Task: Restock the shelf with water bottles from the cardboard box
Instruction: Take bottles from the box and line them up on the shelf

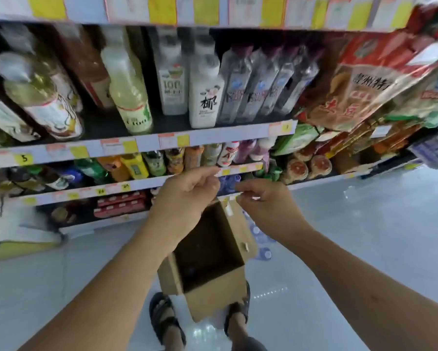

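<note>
An open cardboard box [213, 287] stands on the floor between my sandalled feet, and its inside is dark. Both hands hover above it in front of the lower shelves. My left hand [187, 193] has its fingers curled, with thumb and fingertips pinched on something thin and pale; blur hides what it is. Beside it, my right hand [263, 203] pinches a similar thin pale scrap. Blue-capped water bottles [261, 239] lie on the floor right of the box. More blue caps [229, 182] show on the low shelf behind my hands.
The shelf unit [137, 145] is packed with juice and drink bottles on several tiers. Snack bags [359, 92] hang at the right. Clear plastic wrap [202, 330] lies by my feet. A pale box [18, 236] sits on the floor at the left. Grey floor stretches to the right.
</note>
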